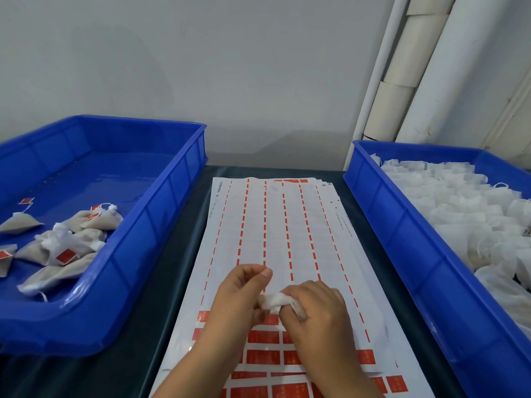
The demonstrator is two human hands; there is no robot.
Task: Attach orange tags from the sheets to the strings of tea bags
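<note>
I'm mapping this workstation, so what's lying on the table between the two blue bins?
In the head view, a stack of tag sheets lies between the left bin and right bin, with both hands over its near end.

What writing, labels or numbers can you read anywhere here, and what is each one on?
No text here can be read.
Top tag sheet: a small barcode and fine print along its left edge, too small to read.
Sheet edge sticking out on the right: a printed line, blurred.
Orange tags: faint marks, illegible.
Tags on the finished tea bags: illegible.
</note>
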